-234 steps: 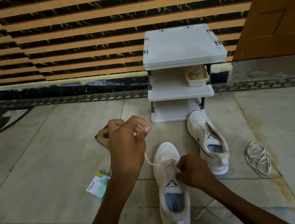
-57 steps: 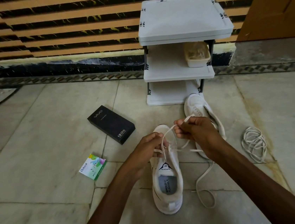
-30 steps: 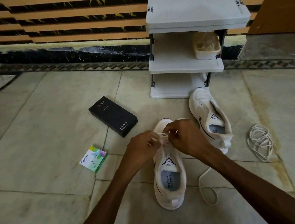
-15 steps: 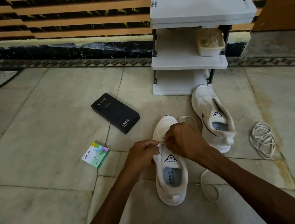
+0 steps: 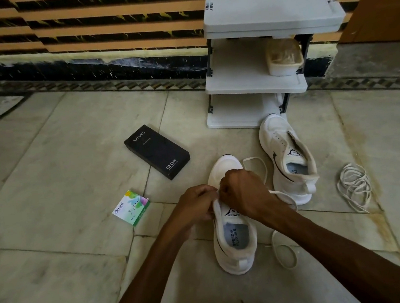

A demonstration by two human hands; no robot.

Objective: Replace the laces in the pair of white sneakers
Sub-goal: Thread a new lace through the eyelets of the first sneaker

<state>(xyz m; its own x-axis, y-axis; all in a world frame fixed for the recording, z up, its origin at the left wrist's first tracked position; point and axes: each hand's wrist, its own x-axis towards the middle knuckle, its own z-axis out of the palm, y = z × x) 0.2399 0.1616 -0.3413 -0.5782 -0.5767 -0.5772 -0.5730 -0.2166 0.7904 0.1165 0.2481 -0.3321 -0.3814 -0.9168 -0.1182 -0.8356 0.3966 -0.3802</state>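
Note:
A white sneaker (image 5: 234, 242) stands on the floor in front of me, toe pointing away. My left hand (image 5: 196, 205) grips its left eyelet edge and my right hand (image 5: 242, 191) pinches the white lace (image 5: 284, 254) over the tongue; the fingertips are hidden. The lace loops past the toe and trails on the floor to the right of the shoe. The second white sneaker (image 5: 287, 159) stands to the right, without a lace. A loose bundle of white lace (image 5: 355, 186) lies further right.
A black phone box (image 5: 156, 151) and a small green Odonil packet (image 5: 131, 207) lie on the marble floor to the left. A white three-tier shoe rack (image 5: 256, 87) with a beige container (image 5: 283, 59) stands against the striped wall behind the sneakers.
My hands have come down from holding the lace up above the toe and now work close together at the eyelets. The camera view has moved closer and lower.

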